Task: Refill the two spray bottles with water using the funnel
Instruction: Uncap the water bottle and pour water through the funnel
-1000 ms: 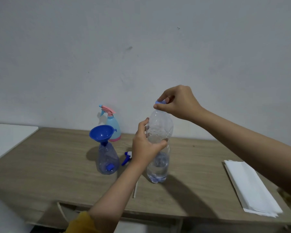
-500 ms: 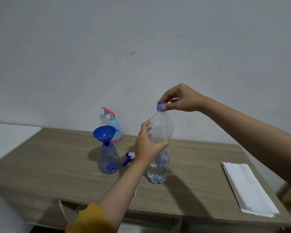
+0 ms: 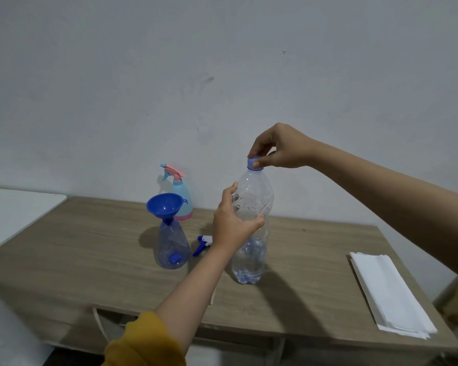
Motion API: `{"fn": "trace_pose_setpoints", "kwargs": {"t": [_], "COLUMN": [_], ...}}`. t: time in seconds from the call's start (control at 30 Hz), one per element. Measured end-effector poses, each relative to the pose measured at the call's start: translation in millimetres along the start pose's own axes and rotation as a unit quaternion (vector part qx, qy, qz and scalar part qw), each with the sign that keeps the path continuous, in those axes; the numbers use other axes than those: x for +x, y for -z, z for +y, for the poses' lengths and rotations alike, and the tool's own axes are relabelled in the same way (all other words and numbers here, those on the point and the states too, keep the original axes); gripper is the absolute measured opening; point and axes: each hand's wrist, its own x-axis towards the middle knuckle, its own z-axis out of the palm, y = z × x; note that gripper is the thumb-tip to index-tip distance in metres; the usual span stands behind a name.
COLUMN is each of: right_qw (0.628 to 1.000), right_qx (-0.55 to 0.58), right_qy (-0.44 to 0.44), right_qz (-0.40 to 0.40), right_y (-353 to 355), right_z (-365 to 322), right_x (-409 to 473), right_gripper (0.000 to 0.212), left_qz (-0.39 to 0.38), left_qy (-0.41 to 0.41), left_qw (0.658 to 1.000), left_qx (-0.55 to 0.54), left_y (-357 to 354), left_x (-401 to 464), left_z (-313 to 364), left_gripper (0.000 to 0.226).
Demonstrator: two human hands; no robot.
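Clear plastic water bottle upright on wooden table, low water level at base only. Left hand wrapped round bottle's midsection, thumb and fingers curled on crinkled wall — steadying against twist, presumably. Right hand pinching blue cap from above, fingertips and thumb on its rim; cap seated on neck, so likely mid-unscrew or mid-screw, cannot tell which. Hands apart, one per end of bottle.

Blue funnel sitting spout-down in neck of clear bluish spray bottle, left of water bottle, near but not touching. Ready to receive pour; reason for removed blue-white trigger head lying flat on table between that bottle and left wrist. Contents of spray bottle unclear; small blue piece visible low inside or on its front, hard to say.

Second spray bottle, light blue with pink trigger top fitted, standing behind funnel by wall. Untouched, head on — judged not yet refilled.

Stack of white paper towels at right table edge, well apart, probably for spills. Yellow sleeve at left forearm.

Risk judged: thin bottle wall squeezing under grip once open, water spurting.
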Motion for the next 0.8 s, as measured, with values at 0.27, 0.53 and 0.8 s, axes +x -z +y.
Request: {"fn": "trace_pose_setpoints", "kwargs": {"t": [0.27,0.53,0.8], "right_qw": [0.998,0.999,0.956], "right_qx": [0.06,0.041,0.262], "right_qy": [-0.016,-0.012,-0.022], "right_qz": [-0.032,0.012,0.128], "right_y": [5,0,0], "right_z": [3,0,14], "right_x": [-2,2,-27], "right_gripper": [0.016,0.013,0.029], "left_qz": [-0.004,-0.006,-0.002], "left_qy": [0.003,0.001,-0.001], "left_qw": [1.0,1.0,1.0], "left_qx": [0.003,0.007,0.002], "left_y": [0,0,-1], "left_x": [2,1,1], "left_z": [0,-1,-5], "left_gripper": [0.087,0.087,0.087]}}
